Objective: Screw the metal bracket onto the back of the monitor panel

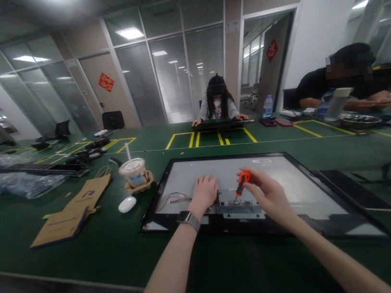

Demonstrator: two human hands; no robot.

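Observation:
A large flat display panel (pixel 288 186) with a black frame lies back side up on the green table in front of me. Between the fingers of my right hand (pixel 265 190) is a screwdriver (pixel 241 183) with an orange and black handle. It tilts, tip down, over a metal bracket with a circuit board (pixel 242 205) near the panel's front edge. I cannot make out whether the tip touches a screw. My left hand (pixel 205 192) rests on the panel just left of the bracket, fingers extended. Thin cables (pixel 174 199) lie left of that hand.
Left of the panel are a drink cup (pixel 133 172) with a straw, a white mouse (pixel 127 204) and a paper bag (pixel 77 209). A dark flat slab (pixel 354 189) lies to the right. Two people sit across the table (pixel 97 252), one with hands on another dark panel (pixel 219 124).

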